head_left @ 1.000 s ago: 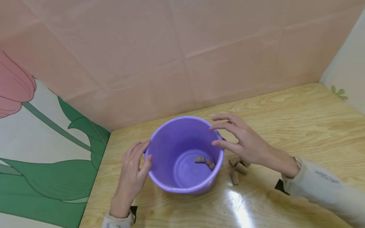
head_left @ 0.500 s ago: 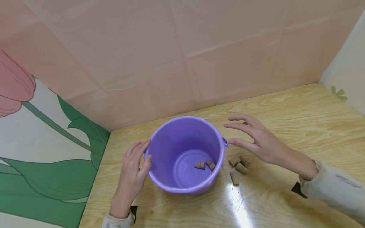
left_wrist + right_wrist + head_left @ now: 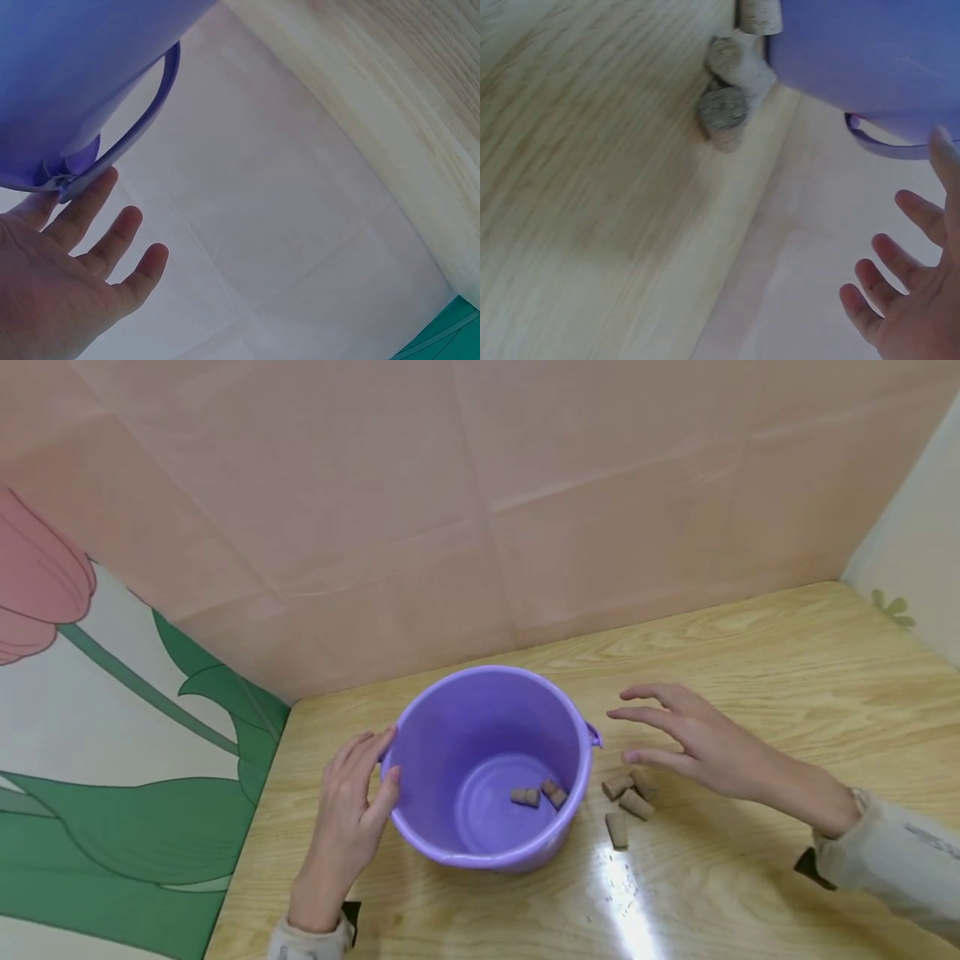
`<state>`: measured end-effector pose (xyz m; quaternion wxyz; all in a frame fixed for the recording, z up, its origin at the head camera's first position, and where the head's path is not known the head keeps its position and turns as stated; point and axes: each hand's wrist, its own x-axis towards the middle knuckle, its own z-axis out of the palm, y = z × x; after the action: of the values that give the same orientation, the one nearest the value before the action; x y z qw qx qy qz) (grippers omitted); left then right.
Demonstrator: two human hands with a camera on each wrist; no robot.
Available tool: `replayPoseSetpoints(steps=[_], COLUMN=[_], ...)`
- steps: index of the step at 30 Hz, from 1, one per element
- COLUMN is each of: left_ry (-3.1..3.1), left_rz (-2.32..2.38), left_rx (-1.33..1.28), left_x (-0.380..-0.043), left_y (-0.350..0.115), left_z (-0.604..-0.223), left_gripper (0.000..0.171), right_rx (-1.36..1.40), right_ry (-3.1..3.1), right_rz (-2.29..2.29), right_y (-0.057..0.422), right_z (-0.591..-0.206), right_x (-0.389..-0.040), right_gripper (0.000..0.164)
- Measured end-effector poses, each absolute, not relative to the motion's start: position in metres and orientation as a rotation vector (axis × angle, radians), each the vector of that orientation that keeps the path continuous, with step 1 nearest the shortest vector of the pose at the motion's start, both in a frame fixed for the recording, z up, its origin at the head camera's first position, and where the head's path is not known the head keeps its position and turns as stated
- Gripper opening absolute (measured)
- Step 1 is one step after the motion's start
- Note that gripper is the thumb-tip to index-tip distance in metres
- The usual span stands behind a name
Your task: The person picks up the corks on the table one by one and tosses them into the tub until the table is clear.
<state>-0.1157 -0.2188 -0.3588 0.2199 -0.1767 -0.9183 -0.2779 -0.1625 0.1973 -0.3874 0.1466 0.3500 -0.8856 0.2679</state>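
A purple bucket [image 3: 480, 710] stands upright on the wooden table. My left hand [image 3: 345, 818] holds its left rim, thumb over the rim and fingers along the outside. In the left wrist view, the fingers [image 3: 124, 225] spread beside the bucket's handle [image 3: 142, 124]. To the right of the bucket, my right hand [image 3: 705, 743] hovers with fingers spread and nothing between them. Two brown corks [image 3: 525, 797] lie on the bucket's floor. Several more corks [image 3: 636, 804] lie on the table between the bucket and my right hand.
The light wood-grain table [image 3: 787, 668] extends right and forward of the bucket. A pink sheet [image 3: 480, 510] covers the wall behind. A painted tulip panel [image 3: 135, 760] borders the table on the left, and a pale wall [image 3: 922, 543] on the right.
My right hand has moved right, from the bucket's right rim to beyond the corks, uncovering the handle joint and the cork pile. My left hand and the bucket have not moved.
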Motion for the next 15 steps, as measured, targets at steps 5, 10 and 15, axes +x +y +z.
replayPoseSetpoints(steps=[5, 10, 15], left_ry=[-2.534, -2.535, -2.54], left_rz=[-0.762, -0.763, -0.764], left_rx=[-0.49, -0.491, -0.486], left_x=[-0.117, -0.117, -0.116], left_y=[-0.219, -0.219, -0.218], left_z=[-0.359, -0.359, -0.359], left_gripper=[0.046, 0.047, 0.047], right_rx=[1.048, 1.043, 1.041], right_ry=[-2.573, -2.678, -2.746], right_rz=[0.666, 0.589, 0.549], right_y=[0.203, 0.207, 0.209], right_z=[-0.397, -0.405, -0.411], right_x=[-0.165, -0.165, -0.165], right_gripper=[0.048, 0.054, 0.058])
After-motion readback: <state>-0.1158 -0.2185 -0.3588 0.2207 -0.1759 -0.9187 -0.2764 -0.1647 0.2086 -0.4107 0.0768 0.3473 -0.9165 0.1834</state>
